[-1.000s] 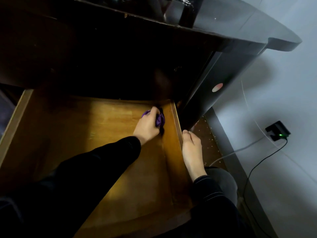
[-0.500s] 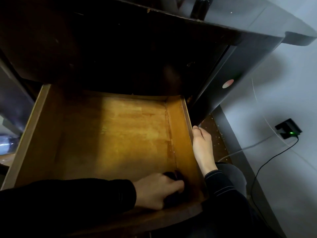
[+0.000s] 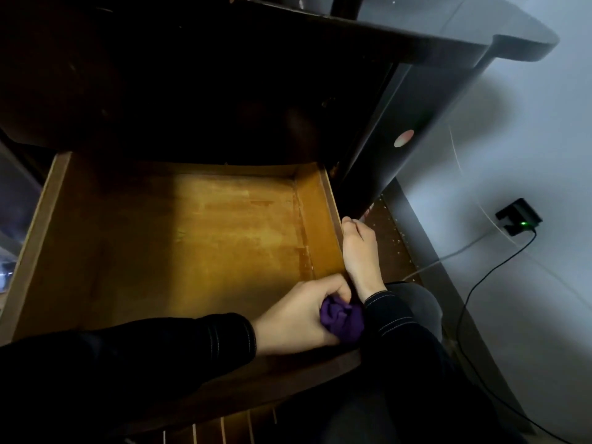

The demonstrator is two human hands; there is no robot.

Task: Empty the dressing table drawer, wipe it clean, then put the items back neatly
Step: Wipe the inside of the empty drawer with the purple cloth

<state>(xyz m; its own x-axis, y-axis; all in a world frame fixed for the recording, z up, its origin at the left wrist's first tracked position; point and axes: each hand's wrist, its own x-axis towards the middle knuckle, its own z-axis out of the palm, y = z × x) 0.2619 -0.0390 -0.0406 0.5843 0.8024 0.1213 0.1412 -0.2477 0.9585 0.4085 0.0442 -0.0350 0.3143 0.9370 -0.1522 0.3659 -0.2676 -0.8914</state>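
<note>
- We count one drawer (image 3: 205,238), pulled out of the dressing table (image 3: 426,30). Its bare wooden bottom shows, lit in the middle and dark toward the left.
- We see one cloth (image 3: 343,319), purple and bunched into a wad. It sits in the drawer's near right corner, against the front wall.
- There are two hands, each coming out of a dark sleeve with pale stitching at the cuff.
- The left hand (image 3: 296,318) reaches across the near part of the drawer, and its fingers are curled tight round the cloth.
- The right hand (image 3: 359,251) lies along the drawer's right wall, on the outer side. Its fingers are straight and close together, pointing away from us and holding nothing.
- There is one round pinkish sticker (image 3: 404,138) on the table's dark side panel. Any marking on it is too blurred for us to read.
- One black charger (image 3: 518,216) lies against the pale wall on the right, with a single green light glowing on it.
- We count two cables near it: one black cable (image 3: 474,285) looping down toward us, and one pale cable (image 3: 448,257) running left toward the speckled floor (image 3: 395,233).
</note>
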